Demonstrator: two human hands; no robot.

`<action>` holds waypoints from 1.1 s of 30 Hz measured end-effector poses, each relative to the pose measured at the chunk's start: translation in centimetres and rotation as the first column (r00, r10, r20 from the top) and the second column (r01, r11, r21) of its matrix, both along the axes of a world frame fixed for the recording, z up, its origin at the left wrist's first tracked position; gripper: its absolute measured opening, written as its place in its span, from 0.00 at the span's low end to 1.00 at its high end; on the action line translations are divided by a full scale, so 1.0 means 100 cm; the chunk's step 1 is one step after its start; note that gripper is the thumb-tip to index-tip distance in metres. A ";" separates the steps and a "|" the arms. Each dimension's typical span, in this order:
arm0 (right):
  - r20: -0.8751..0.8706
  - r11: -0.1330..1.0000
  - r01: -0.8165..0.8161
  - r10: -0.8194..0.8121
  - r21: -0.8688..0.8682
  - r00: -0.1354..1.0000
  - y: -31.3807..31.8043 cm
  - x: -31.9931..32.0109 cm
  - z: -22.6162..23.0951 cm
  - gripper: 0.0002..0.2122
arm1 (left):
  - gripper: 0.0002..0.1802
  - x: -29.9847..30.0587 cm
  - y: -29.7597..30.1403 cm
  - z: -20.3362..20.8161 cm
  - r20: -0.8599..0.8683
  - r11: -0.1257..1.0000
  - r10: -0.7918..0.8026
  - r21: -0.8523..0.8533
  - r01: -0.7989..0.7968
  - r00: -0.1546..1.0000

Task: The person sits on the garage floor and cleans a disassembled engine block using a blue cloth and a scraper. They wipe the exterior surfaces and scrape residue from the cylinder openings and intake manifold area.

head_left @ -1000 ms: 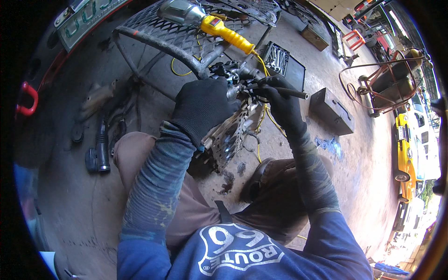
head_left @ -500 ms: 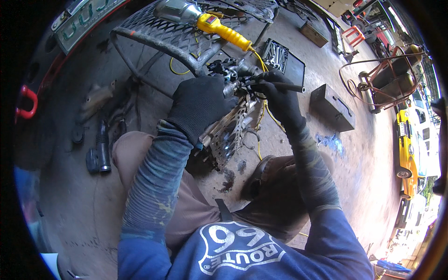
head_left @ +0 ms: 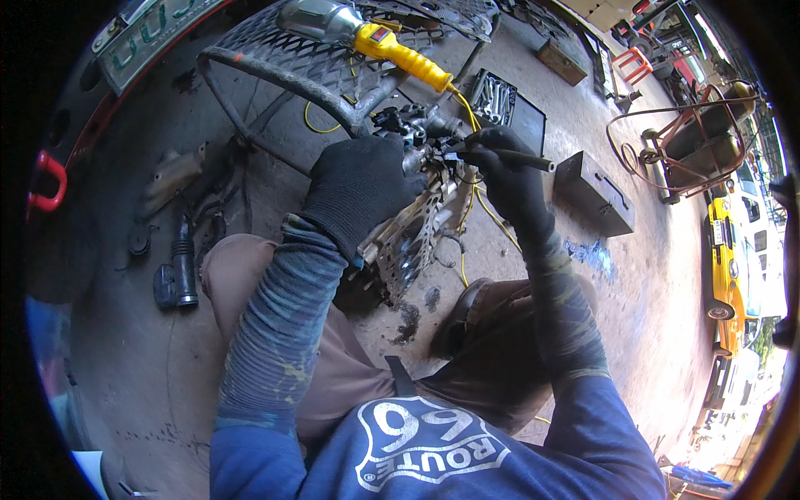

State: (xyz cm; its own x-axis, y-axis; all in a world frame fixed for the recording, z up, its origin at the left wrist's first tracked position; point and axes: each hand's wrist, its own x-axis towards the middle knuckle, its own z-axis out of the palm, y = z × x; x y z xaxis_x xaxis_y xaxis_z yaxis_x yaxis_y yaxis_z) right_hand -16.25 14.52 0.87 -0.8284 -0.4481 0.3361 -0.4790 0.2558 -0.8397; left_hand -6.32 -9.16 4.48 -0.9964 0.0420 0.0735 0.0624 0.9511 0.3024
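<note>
A greasy metal cylinder head (head_left: 406,242), with a flat face full of holes, stands tilted on the floor between my knees. My left hand (head_left: 357,185), in a black glove, is closed around its upper left side, fingertips hidden. In my gloved right hand (head_left: 510,171) is a dark rod-shaped tool (head_left: 537,163), round at its handle end, held in a pinch. Its narrow tip reaches left to the top of the cylinder head, near the fittings and hoses; exact contact is too small to tell.
Beyond the cylinder head, a yellow-handled work lamp (head_left: 404,60) lies on a metal mesh chair (head_left: 275,75), its yellow cord trailing down. A wrench tray (head_left: 496,98) and grey metal box (head_left: 593,193) sit to the right. Black hose parts (head_left: 179,271) lie left.
My right hand has shifted slightly right and down with the tool, drawing it outward so more of its tip side shows. My left hand stays on the cylinder head.
</note>
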 end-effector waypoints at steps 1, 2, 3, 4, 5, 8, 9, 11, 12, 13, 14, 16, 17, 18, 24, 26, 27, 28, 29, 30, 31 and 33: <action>-0.048 0.997 -0.013 0.016 0.075 0.999 -0.001 0.001 0.000 0.07 | 0.33 0.000 0.000 0.001 0.009 1.000 0.000 -0.022 0.001 1.000; -0.114 0.991 -0.024 0.039 0.129 0.993 -0.002 0.001 0.000 0.08 | 0.32 0.000 0.001 0.002 0.016 0.999 0.002 -0.042 -0.001 1.000; -0.057 0.994 -0.008 0.015 0.111 0.998 -0.003 0.002 0.000 0.07 | 0.32 0.000 0.001 0.002 0.016 0.998 0.006 -0.056 -0.005 1.000; -0.017 0.997 0.007 -0.006 0.071 1.000 -0.004 0.002 0.001 0.07 | 0.32 0.000 0.000 0.003 0.011 0.999 -0.002 -0.038 0.002 1.000; 0.024 0.999 0.023 -0.024 0.031 0.999 -0.005 0.002 0.001 0.07 | 0.32 0.000 0.000 0.003 -0.001 1.000 -0.009 -0.014 0.009 1.000; 0.006 0.995 -0.004 0.003 0.099 1.000 -0.006 0.001 0.000 0.06 | 0.32 0.000 0.000 0.003 0.008 1.000 -0.006 -0.003 0.006 1.000; -0.026 0.994 -0.007 0.010 0.106 1.000 -0.006 0.001 -0.001 0.05 | 0.32 0.000 0.000 0.002 0.010 1.000 -0.005 -0.008 0.005 1.000; -0.088 0.992 -0.017 0.028 0.124 0.996 -0.006 0.001 -0.004 0.05 | 0.32 0.000 0.000 0.000 0.006 1.000 0.002 0.007 -0.002 1.000; -0.138 0.988 0.002 0.019 0.152 0.990 -0.007 0.001 -0.006 0.05 | 0.32 0.000 0.000 -0.001 -0.006 1.000 0.006 0.008 -0.006 1.000; -0.188 0.984 0.024 0.010 0.178 0.982 -0.007 0.000 -0.007 0.05 | 0.33 0.000 0.000 -0.001 -0.013 1.000 0.002 0.012 -0.002 1.000; -0.239 0.978 0.050 0.000 0.201 0.971 -0.006 -0.001 -0.008 0.04 | 0.33 0.000 0.000 -0.002 -0.027 1.000 -0.003 0.009 0.004 1.000; -0.434 0.965 0.111 0.004 0.239 0.901 -0.006 -0.004 -0.008 0.05 | 0.32 -0.001 -0.001 -0.002 -0.031 1.000 -0.017 0.010 0.017 0.999; -0.525 0.957 0.143 0.010 0.251 0.851 -0.005 -0.006 -0.007 0.05 | 0.32 -0.001 -0.002 -0.002 -0.019 1.000 -0.020 0.015 0.020 1.000; -0.461 0.969 0.134 -0.023 0.208 0.887 -0.004 -0.007 -0.005 0.04 | 0.32 0.000 -0.002 -0.001 -0.009 1.000 -0.023 0.015 0.023 1.000; -0.212 1.000 -0.004 0.002 -0.009 0.977 -0.004 0.002 0.001 0.04 | 0.31 0.001 0.000 -0.001 -0.032 1.000 -0.002 0.007 0.002 0.999; -0.069 0.999 0.030 -0.034 -0.045 0.997 -0.008 0.005 0.001 0.05 | 0.31 -0.001 0.000 0.000 -0.004 1.000 -0.009 -0.006 0.009 1.000; 0.015 0.997 0.030 -0.029 -0.069 0.999 -0.008 0.006 0.002 0.05 | 0.31 -0.001 0.000 0.001 0.000 1.000 -0.007 -0.014 0.007 1.000; -0.049 1.000 0.031 -0.031 -0.002 0.998 -0.009 0.006 0.002 0.05 | 0.31 -0.001 0.000 0.001 -0.008 1.000 -0.016 -0.003 0.016 1.000; -0.105 0.997 0.020 -0.012 0.073 0.994 -0.008 0.006 0.002 0.05 | 0.31 -0.001 0.000 0.001 -0.015 1.000 -0.021 0.008 0.021 1.000; -0.161 0.990 0.012 0.011 0.141 0.987 -0.008 0.004 0.002 0.05 | 0.31 0.000 -0.001 0.002 -0.022 0.999 -0.025 0.020 0.026 0.999; -0.154 0.990 0.014 0.008 0.144 0.988 -0.007 0.003 0.001 0.04 | 0.32 0.000 -0.001 0.002 -0.004 1.000 -0.014 0.016 0.014 1.000; -0.155 0.992 -0.013 0.033 0.126 0.987 -0.005 -0.001 -0.004 0.04 | 0.32 0.000 0.000 0.002 0.020 1.000 0.000 -0.004 0.000 1.000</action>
State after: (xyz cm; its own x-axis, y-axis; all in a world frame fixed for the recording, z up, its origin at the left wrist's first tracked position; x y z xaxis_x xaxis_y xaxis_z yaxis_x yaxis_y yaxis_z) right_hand -16.38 14.06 0.51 -0.7591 -0.5127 0.4010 -0.6086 0.3407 -0.7166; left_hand -6.28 -9.17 4.71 -0.9977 0.0419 0.0532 0.0560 0.9524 0.2996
